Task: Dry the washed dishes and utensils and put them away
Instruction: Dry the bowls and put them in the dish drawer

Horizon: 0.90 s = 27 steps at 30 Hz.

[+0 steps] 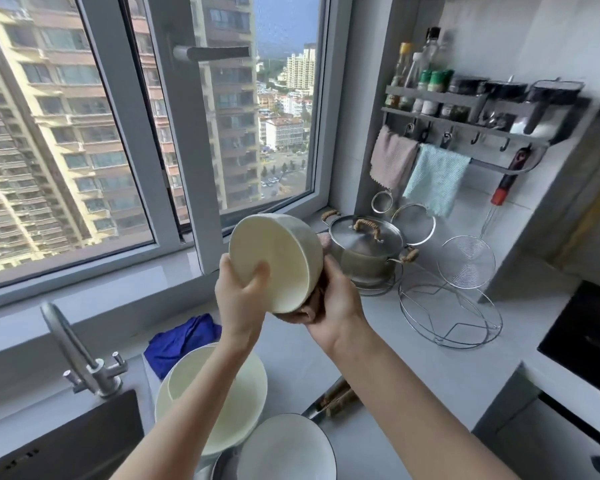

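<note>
**Bowl tipped on its side, base turned into the cloth hand**

The person is holding a cream bowl [274, 261] up in the air above the counter [378, 358]. It is in front of the window sill [136, 271] and just left of the steel pot [364, 251], apart from it. The bowl is lying tipped on its side. Its mouth is facing the camera and the left hand [239, 292], and its base is pointing away and to the right, into the right hand [336, 303].

The left grip is pinching the lower rim, with the thumb inside the bowl and the fingers hidden behind the wall. The right grip is cupping the outside near the base, fingers curled round a brown cloth [314, 299] that is lying between palm and bowl. So the cloth is sitting on the outer wall, on the side away from the mouth, while the inside is lying open toward the left.

Judging from this, the outside is the step in hand. Drying the interior is going to call for the cloth to come round over the rim while the left grip is steadying the bowl. More bowls [222, 393] are waiting stacked low on the counter, under the left forearm.
</note>
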Available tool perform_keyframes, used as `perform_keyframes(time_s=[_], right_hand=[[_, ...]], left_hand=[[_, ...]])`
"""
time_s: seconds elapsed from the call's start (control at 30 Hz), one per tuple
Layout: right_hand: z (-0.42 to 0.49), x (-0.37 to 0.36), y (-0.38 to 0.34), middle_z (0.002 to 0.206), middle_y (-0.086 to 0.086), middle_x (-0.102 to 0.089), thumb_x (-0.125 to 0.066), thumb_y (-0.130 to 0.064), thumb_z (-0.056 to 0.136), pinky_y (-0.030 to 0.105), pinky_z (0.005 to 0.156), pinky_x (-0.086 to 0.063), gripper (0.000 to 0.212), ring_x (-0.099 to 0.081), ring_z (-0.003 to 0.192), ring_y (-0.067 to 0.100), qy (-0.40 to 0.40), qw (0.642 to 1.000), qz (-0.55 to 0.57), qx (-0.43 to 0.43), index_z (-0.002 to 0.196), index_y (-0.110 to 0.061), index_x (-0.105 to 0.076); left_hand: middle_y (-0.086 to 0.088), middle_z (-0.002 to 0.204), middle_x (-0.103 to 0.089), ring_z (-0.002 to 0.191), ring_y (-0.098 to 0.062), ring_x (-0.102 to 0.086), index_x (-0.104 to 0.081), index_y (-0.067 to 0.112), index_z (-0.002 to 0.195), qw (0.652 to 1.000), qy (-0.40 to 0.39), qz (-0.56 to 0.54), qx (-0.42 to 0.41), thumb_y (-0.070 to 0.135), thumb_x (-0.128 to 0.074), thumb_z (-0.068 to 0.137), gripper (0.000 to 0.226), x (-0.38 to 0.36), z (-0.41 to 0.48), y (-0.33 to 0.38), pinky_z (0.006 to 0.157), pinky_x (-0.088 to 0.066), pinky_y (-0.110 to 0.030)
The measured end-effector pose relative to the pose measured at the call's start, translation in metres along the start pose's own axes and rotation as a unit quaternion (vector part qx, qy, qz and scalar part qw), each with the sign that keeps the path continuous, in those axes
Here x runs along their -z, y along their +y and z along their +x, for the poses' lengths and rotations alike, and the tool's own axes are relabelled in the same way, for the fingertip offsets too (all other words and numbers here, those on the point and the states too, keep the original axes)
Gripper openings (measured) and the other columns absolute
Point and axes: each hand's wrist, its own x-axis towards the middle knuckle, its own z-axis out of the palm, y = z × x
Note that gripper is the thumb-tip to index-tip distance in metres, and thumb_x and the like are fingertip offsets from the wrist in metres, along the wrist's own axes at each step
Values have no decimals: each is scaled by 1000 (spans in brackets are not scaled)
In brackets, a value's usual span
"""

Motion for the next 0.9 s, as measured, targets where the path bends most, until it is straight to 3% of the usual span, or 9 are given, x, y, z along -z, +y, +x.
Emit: perform_keyframes(time_s=[0.07,0.13,0.23,0.37,0.47,0.57,0.7,0.77,0.9], right_hand=[[-7,11,-6,93,10,-62,-42,-51,95,30,56,-41,41,-49,56,24,22,999,31,-33,121,-22,-57],[-21,24,-15,89,8,-63,-44,-44,95,33,67,-31,19,-50,74,29,36,998,25,-45,95,-32,-59],[-50,51,-36,77,10,-60,-43,-42,97,32,68,-25,36,-44,67,25,66,997,-8,-24,71,-26,-62],[-107,92,-63,69,1,-53,-44,-39,99,33,62,-29,30,-38,56,16,54,977,-186,86,80,-40,-67],[-149,131,-86,78,-7,-62,-42,-33,101,21,52,-36,27,-51,56,12,11,934,-329,140,96,-46,-65],[-183,173,-109,86,3,-62,-50,-42,92,25,45,-25,19,-50,66,22,-107,890,-441,45,94,-43,-69],[-225,224,-119,58,2,-47,-41,-36,99,23,49,-18,31,-37,44,15,-144,899,-398,-112,83,-27,-65],[-243,241,-118,47,-6,-43,-38,-31,101,19,46,-15,39,-33,33,7,-130,911,-361,-154,75,-25,-66],[-283,267,-103,77,3,-65,-41,-23,100,22,52,-37,28,-55,52,14,-70,930,-344,-112,103,-17,-68]], left_hand=[[12,77,-51,67,4,-52,-44,10,94,994,6,63,-92,5,-59,88,17,-6,-11,6,53,-40,-10],[13,73,-47,61,1,-48,-37,8,93,978,5,128,-163,6,-56,91,19,-10,-23,10,51,-40,-17],[6,63,-47,52,-13,-44,-30,15,90,939,-11,220,-264,5,-53,93,25,-16,-40,9,44,-34,-19],[-7,63,-51,52,-27,-46,-26,22,86,911,-78,311,-260,3,-50,92,32,-34,-83,17,44,-30,-23],[-13,62,-54,54,-29,-46,-27,24,86,881,-175,348,-269,13,-49,90,25,-55,-136,30,50,-30,-28],[-14,72,-63,62,-31,-54,-30,28,90,846,-271,357,-287,27,-45,82,17,-78,-201,36,55,-32,-30],[9,58,-47,51,-16,-41,-38,28,87,895,-227,297,-244,25,-53,80,17,-90,-282,31,46,-27,-20],[8,61,-45,54,-11,-35,-39,26,85,906,-188,295,-238,21,-54,80,16,-90,-311,30,48,-26,-21],[0,76,-60,66,-19,-51,-49,27,94,923,-143,305,-184,13,-54,84,18,-94,-362,26,58,-40,-28]])
